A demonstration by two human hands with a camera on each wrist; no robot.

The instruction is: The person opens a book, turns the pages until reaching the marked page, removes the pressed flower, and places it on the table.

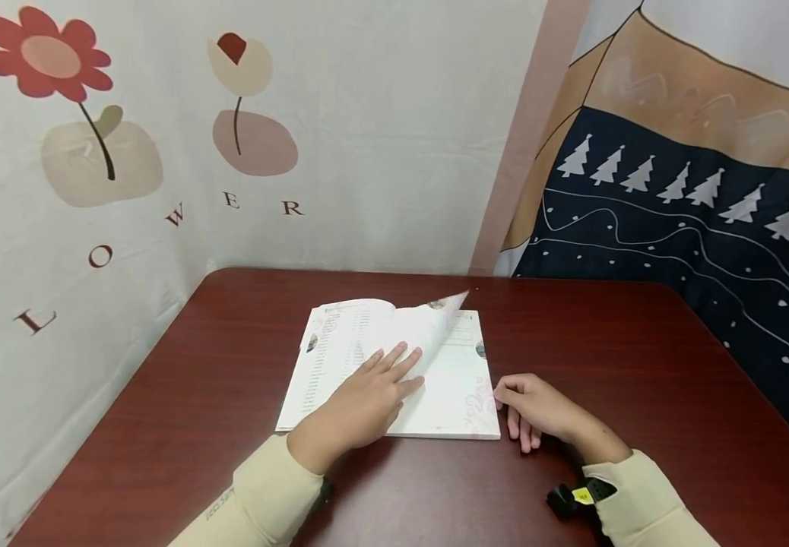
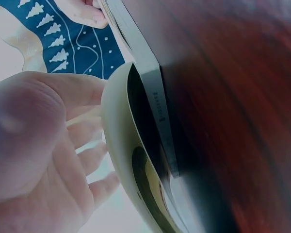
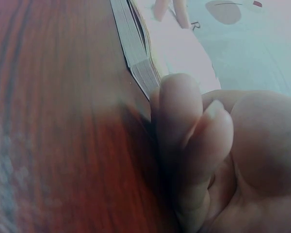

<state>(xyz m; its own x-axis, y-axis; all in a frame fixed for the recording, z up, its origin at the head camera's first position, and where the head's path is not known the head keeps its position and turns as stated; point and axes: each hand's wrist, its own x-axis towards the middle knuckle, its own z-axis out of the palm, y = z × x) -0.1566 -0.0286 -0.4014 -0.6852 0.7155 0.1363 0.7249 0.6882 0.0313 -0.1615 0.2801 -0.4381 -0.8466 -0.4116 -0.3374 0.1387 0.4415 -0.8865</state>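
An open book (image 1: 449, 410) lies on the table, its left side printed with columns of small text. One page (image 1: 429, 330) stands partly lifted, its upper corner bent up toward the right. My left hand (image 1: 374, 395) is on this page with fingers spread and fairly straight, palm toward the book. In the left wrist view the curved page edge (image 2: 119, 111) rises close by the fingers. My right hand (image 1: 538, 406) rests beside the book's lower right edge, fingers loosely curled. From the right wrist, its fingertips (image 3: 179, 97) appear right at the book's corner, with nothing visible between them.
The book is on a dark red wooden table (image 1: 230, 365) with rounded far corners. Behind it hangs a pale cloth (image 1: 394, 190) with flowers and letters. A dark blue panel (image 1: 641, 220) with white trees is at the right. A black wrist device (image 1: 575, 497) sits at the right cuff.
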